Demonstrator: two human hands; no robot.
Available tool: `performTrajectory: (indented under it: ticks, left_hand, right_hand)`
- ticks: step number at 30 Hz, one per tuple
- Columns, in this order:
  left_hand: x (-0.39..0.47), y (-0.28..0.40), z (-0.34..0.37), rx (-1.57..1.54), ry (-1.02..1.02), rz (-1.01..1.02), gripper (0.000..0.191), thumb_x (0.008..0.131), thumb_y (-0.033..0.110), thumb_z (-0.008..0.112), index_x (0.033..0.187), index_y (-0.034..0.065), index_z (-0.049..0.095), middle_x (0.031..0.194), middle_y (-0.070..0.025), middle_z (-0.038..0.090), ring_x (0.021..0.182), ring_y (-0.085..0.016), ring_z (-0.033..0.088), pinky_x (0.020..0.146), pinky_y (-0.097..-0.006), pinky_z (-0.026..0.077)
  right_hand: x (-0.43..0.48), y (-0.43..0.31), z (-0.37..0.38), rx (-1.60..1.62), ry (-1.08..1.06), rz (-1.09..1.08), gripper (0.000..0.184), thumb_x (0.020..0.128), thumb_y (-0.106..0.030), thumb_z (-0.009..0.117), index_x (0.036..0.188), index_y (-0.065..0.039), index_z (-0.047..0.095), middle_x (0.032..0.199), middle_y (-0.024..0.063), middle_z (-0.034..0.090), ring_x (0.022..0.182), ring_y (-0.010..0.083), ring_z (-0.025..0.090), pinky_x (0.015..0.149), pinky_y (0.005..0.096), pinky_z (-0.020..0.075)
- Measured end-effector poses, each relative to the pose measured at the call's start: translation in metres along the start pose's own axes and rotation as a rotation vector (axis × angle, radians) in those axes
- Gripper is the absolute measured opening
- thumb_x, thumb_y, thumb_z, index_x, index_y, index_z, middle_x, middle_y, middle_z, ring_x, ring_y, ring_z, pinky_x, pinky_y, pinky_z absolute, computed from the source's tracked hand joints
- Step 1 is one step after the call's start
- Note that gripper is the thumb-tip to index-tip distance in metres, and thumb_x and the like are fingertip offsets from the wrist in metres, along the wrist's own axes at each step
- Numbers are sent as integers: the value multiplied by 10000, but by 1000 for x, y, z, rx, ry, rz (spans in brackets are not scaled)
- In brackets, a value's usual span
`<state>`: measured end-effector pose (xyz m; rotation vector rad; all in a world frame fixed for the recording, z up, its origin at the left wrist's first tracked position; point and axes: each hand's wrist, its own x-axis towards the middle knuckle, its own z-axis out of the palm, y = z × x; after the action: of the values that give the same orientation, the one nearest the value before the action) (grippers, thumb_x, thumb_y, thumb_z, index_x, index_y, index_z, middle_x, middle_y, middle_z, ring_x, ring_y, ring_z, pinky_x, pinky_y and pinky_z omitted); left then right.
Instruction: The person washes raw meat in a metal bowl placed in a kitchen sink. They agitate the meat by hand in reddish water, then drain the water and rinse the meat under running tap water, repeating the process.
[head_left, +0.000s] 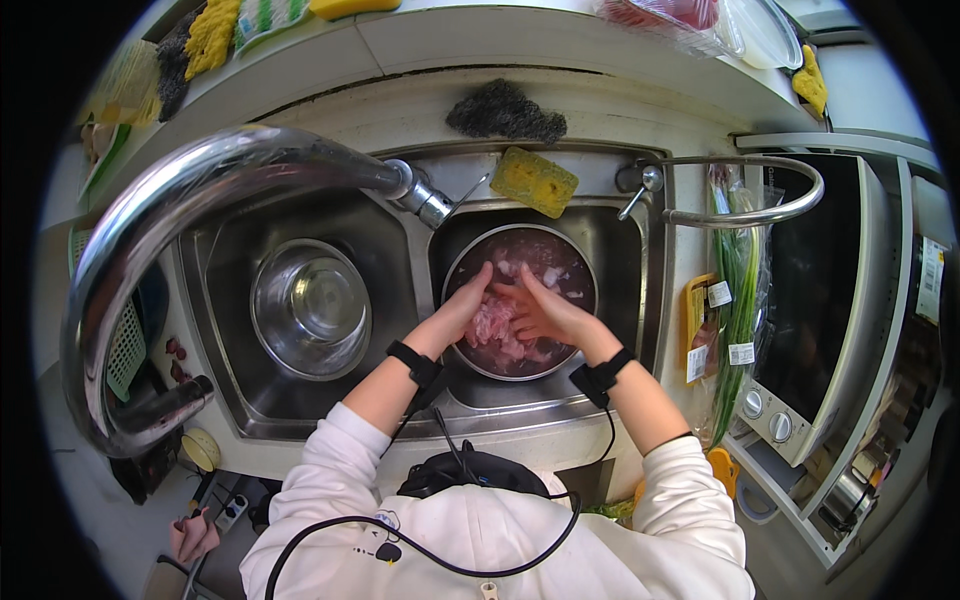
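Observation:
A round metal bowl (448, 276) of reddish water sits in the right sink basin (637, 300), holding several pieces of pale pink raw meat. My left hand (466, 301) cups a clump of raw meat (493, 321) at the bowl's left side, its thumb up and its fingers mostly hidden by the meat. Facing it, my right hand (551, 309) has its fingers spread beside the clump, fingertips close to or touching it. Other pale scraps (553, 276) float towards the far side of the bowl.
A metal bowl (262, 319) with clear water stands in the left basin (394, 285). The chrome faucet (247, 157) arches over the left side. A yellow sponge (534, 181) and dark scouring mesh (506, 112) lie behind. Bagged green onions (731, 300) lie right, beside an oven (810, 300).

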<state>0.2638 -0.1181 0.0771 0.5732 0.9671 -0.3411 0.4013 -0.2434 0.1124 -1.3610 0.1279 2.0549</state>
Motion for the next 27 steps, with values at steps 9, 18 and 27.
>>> performTrajectory:
  ticks: [9,18,27]
  left_hand:
    - [20,-27,7,407,558,106,681,916,459,450,1410,31,257,1379,-163,386,1253,-294,396,1036,-351,311]
    - [14,-25,1,-145,162,-81,682,914,571,370,1437,187,157,1374,-124,382,1231,-281,410,911,-495,410]
    - [-8,-9,7,290,321,216,689,912,410,465,1449,150,120,1324,-135,453,1121,-305,506,889,-436,424]
  right_hand:
    - [46,-29,-13,-1060,694,-265,547,905,-442,346,1294,-78,470,1320,205,445,1205,392,410,1022,395,329]
    - [31,-21,21,-190,269,83,795,869,-691,270,1440,-139,246,1449,107,307,1272,290,348,992,467,320]
    - [4,-9,-30,-354,467,-462,742,892,-652,275,1433,-143,277,1315,144,469,1154,263,462,975,415,337]
